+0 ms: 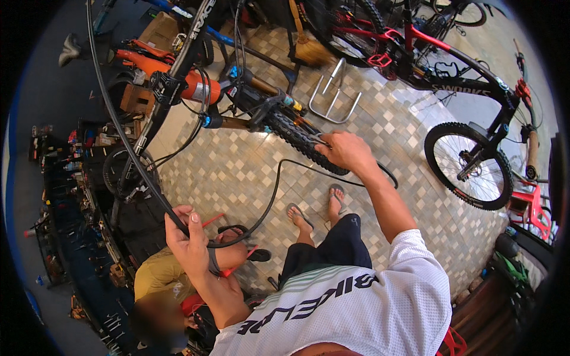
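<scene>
A long black hose [133, 155] hangs from the top edge down into my left hand [190, 237], whose fingers and thumb are closed around it. From there the hose loops across the floor area and curves behind my right forearm. My right hand [347, 149] is at the knobbly front tyre [291, 133] of a bicycle, fingers curled. A small grey piece shows by its fingertips; what it holds is mostly hidden by the hand. The bicycle has an orange frame [145, 61], a black handlebar [178, 71] and a bronze-coloured fork [234, 122].
A person in a yellow shirt [160, 273] crouches at lower left, close to my left arm. Tools lie along a dark bench [65, 237]. A red and black bicycle [457, 86] stands at right. A metal stand [335, 98] and a broom [310, 50] are beyond the tyre.
</scene>
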Motion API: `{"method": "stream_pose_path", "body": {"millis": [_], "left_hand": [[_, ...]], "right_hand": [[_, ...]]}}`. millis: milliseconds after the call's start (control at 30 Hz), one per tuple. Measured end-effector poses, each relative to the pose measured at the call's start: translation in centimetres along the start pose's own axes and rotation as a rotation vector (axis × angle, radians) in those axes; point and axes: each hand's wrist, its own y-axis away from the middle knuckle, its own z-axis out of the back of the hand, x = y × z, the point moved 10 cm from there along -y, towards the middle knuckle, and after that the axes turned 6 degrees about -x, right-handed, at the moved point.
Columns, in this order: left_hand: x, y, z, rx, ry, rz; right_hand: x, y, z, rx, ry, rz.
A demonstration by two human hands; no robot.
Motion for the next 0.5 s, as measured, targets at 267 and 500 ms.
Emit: {"method": "stream_pose_path", "body": {"millis": [267, 500], "left_hand": [[0.8, -0.3, -0.2, 0.015, 0.049, 0.058], [2.1, 0.1, -1.5, 0.023, 0.042, 0.100]], "right_hand": [[-8.0, 6.5, -2.6, 0.127, 0.228, -0.176], [-8.1, 2.1, -2.2, -0.136, 0.120, -0.139]]}}
